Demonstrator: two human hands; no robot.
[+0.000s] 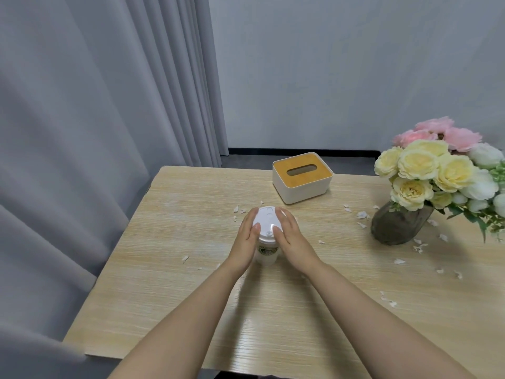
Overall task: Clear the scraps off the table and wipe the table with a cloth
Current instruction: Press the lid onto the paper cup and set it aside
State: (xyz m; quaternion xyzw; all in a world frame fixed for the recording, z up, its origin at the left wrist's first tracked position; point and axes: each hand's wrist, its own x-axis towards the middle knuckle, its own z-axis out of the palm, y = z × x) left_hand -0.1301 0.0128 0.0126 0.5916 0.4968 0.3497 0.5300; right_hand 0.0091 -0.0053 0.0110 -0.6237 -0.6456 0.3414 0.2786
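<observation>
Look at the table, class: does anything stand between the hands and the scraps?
Yes. Both hands, left and right, press a lidded cup mid-table, with scraps lying around it, so it occupies them.

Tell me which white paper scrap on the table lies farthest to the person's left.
The lone scrap left of the left forearm, nearer the curtain than any other. The rest lie around the cup or near the vase.
</observation>
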